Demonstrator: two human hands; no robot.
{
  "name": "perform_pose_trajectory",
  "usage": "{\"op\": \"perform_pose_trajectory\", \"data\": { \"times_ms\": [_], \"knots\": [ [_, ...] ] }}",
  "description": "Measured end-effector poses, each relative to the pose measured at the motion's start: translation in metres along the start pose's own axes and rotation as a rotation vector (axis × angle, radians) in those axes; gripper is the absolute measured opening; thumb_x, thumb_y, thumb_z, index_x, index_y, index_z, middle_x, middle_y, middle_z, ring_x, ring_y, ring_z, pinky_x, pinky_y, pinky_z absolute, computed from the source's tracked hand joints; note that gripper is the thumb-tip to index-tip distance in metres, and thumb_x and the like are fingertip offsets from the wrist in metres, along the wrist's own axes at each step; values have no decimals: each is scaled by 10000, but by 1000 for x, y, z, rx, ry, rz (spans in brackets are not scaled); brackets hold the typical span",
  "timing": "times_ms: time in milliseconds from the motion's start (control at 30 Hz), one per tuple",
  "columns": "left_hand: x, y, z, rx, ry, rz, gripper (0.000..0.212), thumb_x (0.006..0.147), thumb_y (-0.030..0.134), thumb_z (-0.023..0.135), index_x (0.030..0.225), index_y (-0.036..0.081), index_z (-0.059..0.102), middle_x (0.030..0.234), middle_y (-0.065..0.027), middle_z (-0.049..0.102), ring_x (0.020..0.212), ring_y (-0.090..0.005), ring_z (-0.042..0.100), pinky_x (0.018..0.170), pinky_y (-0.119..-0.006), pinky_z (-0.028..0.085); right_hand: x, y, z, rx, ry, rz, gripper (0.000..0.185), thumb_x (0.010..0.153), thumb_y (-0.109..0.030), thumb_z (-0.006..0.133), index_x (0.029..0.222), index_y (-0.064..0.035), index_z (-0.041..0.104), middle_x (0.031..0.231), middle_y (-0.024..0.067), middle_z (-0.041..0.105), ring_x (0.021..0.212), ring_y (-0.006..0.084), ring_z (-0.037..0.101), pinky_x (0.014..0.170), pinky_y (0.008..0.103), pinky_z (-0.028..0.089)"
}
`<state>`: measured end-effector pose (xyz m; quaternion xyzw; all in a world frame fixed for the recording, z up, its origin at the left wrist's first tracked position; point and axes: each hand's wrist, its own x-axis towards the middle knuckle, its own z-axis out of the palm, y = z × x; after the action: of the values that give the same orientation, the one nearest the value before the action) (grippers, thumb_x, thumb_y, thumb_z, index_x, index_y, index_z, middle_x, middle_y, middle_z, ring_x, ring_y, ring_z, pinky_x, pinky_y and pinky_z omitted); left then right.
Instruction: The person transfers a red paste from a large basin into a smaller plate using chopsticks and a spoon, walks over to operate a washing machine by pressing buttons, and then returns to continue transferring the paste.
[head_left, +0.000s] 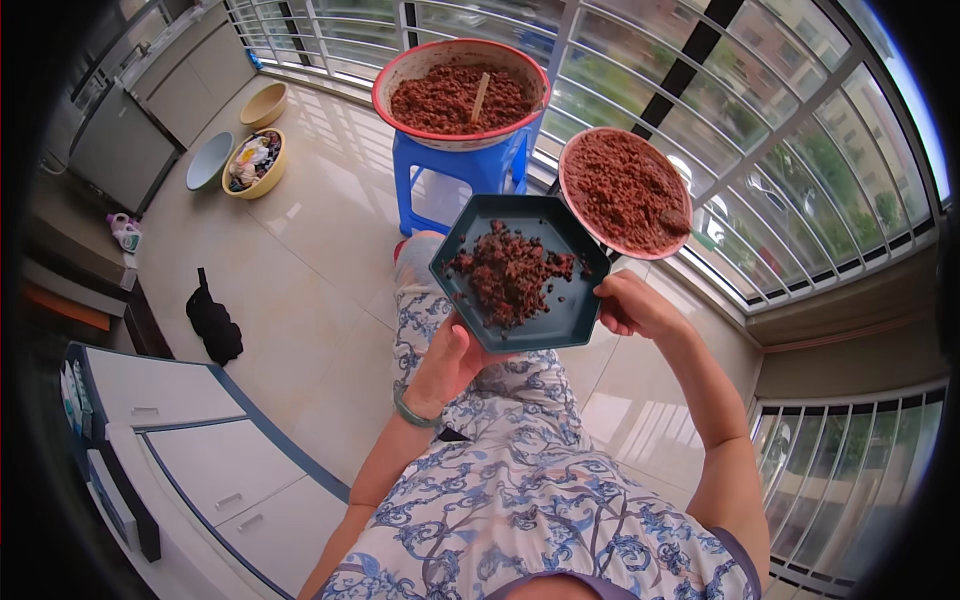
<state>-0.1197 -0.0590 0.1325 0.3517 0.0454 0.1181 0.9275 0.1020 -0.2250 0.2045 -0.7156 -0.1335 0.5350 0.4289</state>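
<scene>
A dark green hexagonal tray (574, 315) is held above my lap. On it lies a loose heap of dark red, chunky paste (506, 277) with small black beans scattered around it. My left hand (454, 356) supports the tray's lower left edge from beneath, thumb up along the side. At the right corner, the fingers of my right hand (634, 304) grip the rim. Just beyond the tray stands a red-rimmed basin (384, 82) of similar red paste, with a wooden stick (480, 97) standing in it. A round pink-rimmed pan (564, 169) to the right holds smoother red paste.
The basin rests on a blue plastic stool (431, 161) by a barred window (637, 67). Yellow (259, 187) and blue (210, 160) tubs stand far left on the tiles. A black bag-like item (215, 322) lies on the floor. White cabinets (247, 480) flank my left.
</scene>
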Motion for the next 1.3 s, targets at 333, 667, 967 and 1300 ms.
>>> {"op": "perform_pose_trajectory", "data": {
  "times_ms": [333,667,967,1300],
  "knots": [
    [25,51,-50,47,481,69,446,824,139,482,1234,-17,409,1139,-87,547,1007,-181,581,856,-332,501,89,-81,-5,-357,-156,-223,529,907,-437,517,657,20,611,514,40,549,410,104,519,405,229,406],
    [37,79,-120,69,649,221,639,776,296,571,1311,10,369,1244,-86,502,1098,-214,543,913,-349,482,272,-193,-28,-691,359,-857,530,712,-245,771,1147,-14,576,1058,155,568,951,270,586,813,361,473],
    [57,100,-144,53,708,259,696,744,300,586,1321,-2,340,1245,-103,487,1092,-228,542,897,-351,491,300,-222,-9,-860,181,-832,169,846,-155,629,874,0,690,789,136,596,732,257,583,701,370,458],
    [74,120,-161,95,725,239,706,740,318,602,1323,11,349,1247,-103,486,1095,-224,539,891,-351,499,264,-245,-56,-552,133,-705,203,786,-161,714,838,31,676,756,75,627,657,133,561,602,279,444]
  ]
}}
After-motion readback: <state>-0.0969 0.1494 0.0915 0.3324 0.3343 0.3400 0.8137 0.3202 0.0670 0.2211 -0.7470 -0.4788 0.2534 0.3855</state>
